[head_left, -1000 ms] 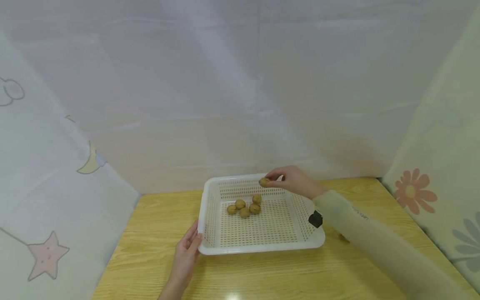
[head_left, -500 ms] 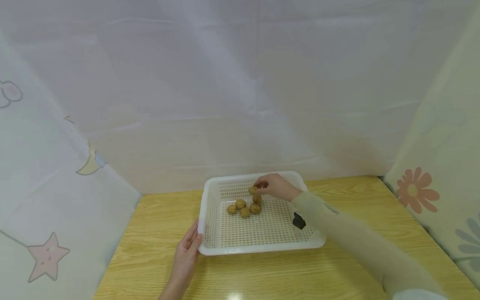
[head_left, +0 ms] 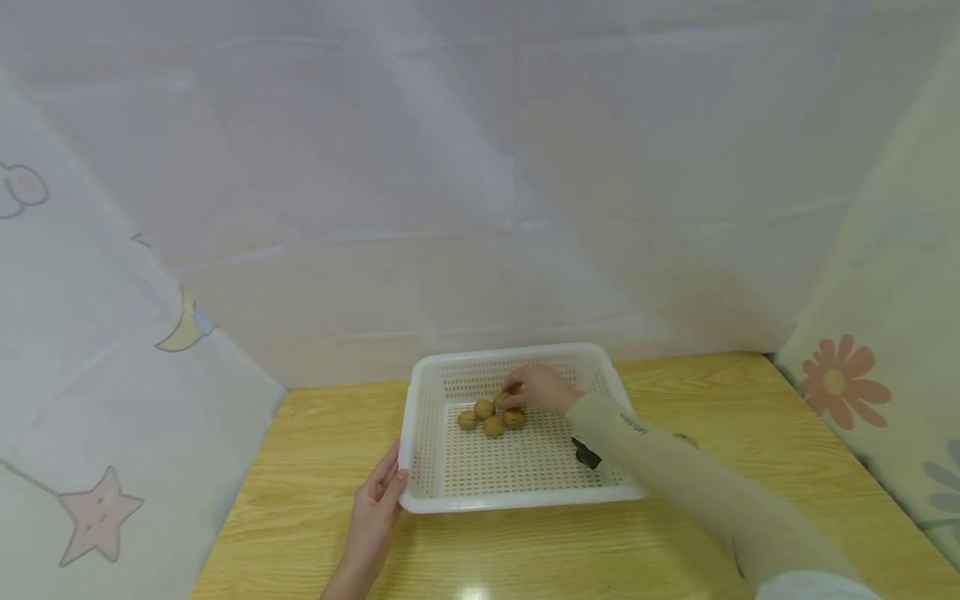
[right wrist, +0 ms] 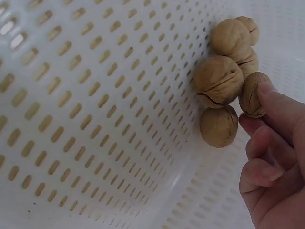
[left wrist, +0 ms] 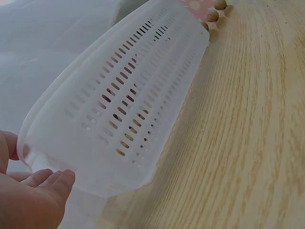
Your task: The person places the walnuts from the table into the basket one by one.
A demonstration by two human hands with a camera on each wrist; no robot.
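Observation:
A white perforated plastic basket (head_left: 525, 498) stands on the table. At its near left corner my left hand (head_left: 372, 508) grips the rim; in the left wrist view the left fingers (left wrist: 56, 183) lie against the outer wall. Inside the basket, my right hand (head_left: 546, 388) pinches a walnut (right wrist: 251, 95) between thumb and fingertips. That walnut is close beside a cluster of several walnuts (right wrist: 218, 80) on the basket floor. From the head, the right fingers partly cover the held walnut. Whether it touches the others I cannot tell.
More walnuts (left wrist: 213, 16) lie on the wooden table (head_left: 307, 467), beyond the basket in the left wrist view. Seen from the head, the right sleeve (head_left: 675, 475) crosses the basket's right rim and partly covers a small object. Fabric walls enclose the table's back and sides.
My right hand has moved left and down into the basket, carrying the walnut from above the back rim to the cluster. The left hand keeps its grip on the basket.

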